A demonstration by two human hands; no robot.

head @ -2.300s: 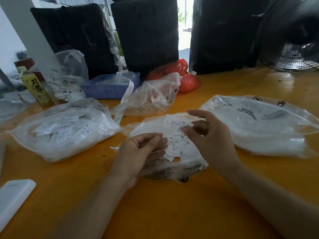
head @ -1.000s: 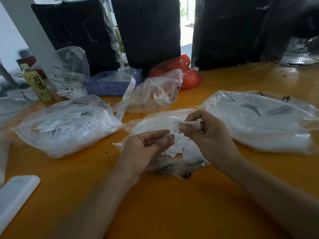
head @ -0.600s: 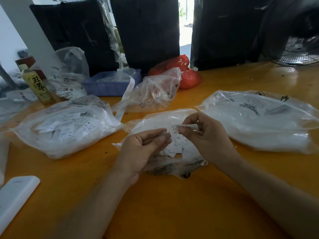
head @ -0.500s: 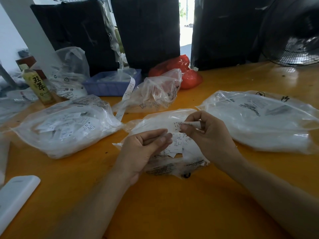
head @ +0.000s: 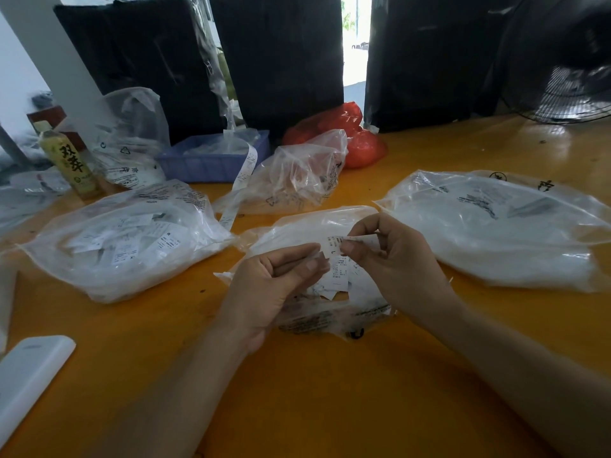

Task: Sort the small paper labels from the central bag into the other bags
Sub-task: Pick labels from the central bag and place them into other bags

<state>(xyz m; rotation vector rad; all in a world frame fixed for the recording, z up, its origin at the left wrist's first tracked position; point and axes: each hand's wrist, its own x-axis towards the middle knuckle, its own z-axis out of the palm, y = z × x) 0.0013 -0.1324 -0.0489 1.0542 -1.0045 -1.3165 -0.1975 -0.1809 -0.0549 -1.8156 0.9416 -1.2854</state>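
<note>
Central bag (head: 307, 226): clear plastic, flat on the orange table (head: 330, 391); we take it as our landmark. Above its near half, our right hand (head: 393, 262) pinches one label (head: 337, 244) marked "L" between thumb and forefinger. Our left hand (head: 274, 285), just left of that label, is curled with thumb against fingers; we cannot tell what it holds. Loose labels (head: 339, 276) lie beneath both hands. Left bag (head: 125, 239) and right bag (head: 496, 226) flank the central bag.

Glossy clear plastic bag (head: 317, 226), paper labels (head: 339, 272)
</note>
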